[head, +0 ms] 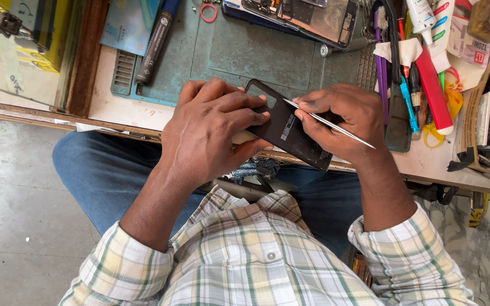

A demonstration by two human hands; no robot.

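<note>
My left hand (pixel 211 127) grips a black phone back cover (pixel 286 129) by its left side, holding it over the table's front edge. My right hand (pixel 350 119) holds the cover's right side and pinches thin metal tweezers (pixel 330 123), whose tip rests on the cover near its upper edge. The cover has a camera cutout at its top left corner, partly hidden by my left fingers.
A green work mat (pixel 239 51) lies on the table behind my hands, with an opened phone (pixel 313 20) at its far edge, a black pen-like tool (pixel 154 42) and a red ring (pixel 208 12). Screwdrivers, tubes and tools (pixel 421 85) crowd the right side.
</note>
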